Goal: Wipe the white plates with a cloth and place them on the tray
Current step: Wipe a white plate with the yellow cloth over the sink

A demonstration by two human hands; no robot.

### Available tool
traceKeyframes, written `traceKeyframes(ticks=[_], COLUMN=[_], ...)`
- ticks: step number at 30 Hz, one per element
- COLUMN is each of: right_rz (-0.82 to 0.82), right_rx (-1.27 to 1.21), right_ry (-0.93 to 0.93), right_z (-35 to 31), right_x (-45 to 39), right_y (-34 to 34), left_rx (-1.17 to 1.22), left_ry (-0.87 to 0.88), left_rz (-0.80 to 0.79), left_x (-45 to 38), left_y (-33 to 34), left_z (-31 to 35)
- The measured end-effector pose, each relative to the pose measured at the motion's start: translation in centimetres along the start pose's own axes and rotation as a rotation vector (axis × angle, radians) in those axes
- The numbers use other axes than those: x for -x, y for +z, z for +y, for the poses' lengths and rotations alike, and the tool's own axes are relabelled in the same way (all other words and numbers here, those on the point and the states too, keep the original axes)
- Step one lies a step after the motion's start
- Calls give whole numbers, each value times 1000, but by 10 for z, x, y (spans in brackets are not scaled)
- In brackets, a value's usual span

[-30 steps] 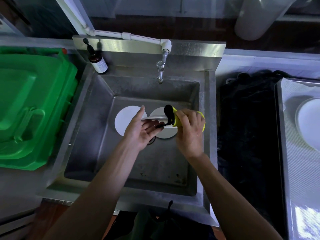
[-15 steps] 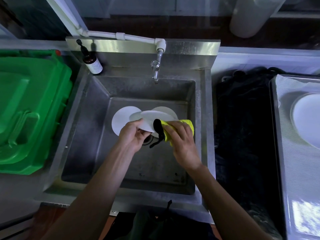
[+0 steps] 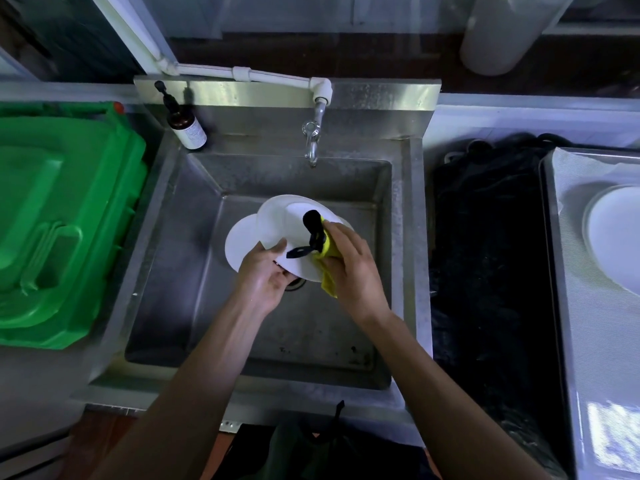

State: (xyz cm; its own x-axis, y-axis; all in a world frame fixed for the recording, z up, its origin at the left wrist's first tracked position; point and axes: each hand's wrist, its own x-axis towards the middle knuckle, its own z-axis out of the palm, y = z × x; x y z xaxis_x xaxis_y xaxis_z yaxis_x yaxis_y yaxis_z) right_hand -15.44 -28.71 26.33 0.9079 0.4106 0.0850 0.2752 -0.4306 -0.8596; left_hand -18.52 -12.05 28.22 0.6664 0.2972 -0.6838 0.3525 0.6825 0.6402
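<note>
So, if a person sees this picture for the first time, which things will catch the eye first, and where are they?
At the centre, over the steel sink, the left hand holds a white plate while the right hand presses a yellow cloth against it. A bright green bin lid fills the left side. At the right edge, another white plate lies on the tray.

We see a steel sink (image 3: 194,271) around our fingers, its tap (image 3: 311,140) beyond them, a brown pump bottle (image 3: 183,124) up-left of them, a green bin lid (image 3: 59,220) far left, and black sheeting (image 3: 485,254) right of them.
</note>
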Motion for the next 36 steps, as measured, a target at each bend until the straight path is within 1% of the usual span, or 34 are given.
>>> traceKeyframes(ticks=[3,5,9,13,18,21,25,29,33,36], right_rz=[11,2,-20,-51,-35,-39,-16,-25,0,-30], right_rx=[-25,10,201,215,295,250,114,33,-39,-92], right_ry=[30,28,12,50,45,113,239,264,336,357], right_z=[-5,-5,2,5,-1,1,11,22,30,32], right_x=[-5,-3,7,18,27,30,27,20,5,-7], right_y=[7,13,20,24,31,33,27,18,9,0], left_rx=[-61,-49,41,65,53,33,41,17,-34,-67], left_ry=[42,54,42,59,56,59,46,39,23,14], left_rz=[-46,-56,-25,-20,-19,-56,-106,-167,-221,-242], left_x=[5,7,9,12,12,14,17,18,22,24], left_y=[4,6,2,6,7,6,0,-13,-24,-29], left_z=[-1,-3,-7,-9,-12,-12,-11,-11,-9,-7])
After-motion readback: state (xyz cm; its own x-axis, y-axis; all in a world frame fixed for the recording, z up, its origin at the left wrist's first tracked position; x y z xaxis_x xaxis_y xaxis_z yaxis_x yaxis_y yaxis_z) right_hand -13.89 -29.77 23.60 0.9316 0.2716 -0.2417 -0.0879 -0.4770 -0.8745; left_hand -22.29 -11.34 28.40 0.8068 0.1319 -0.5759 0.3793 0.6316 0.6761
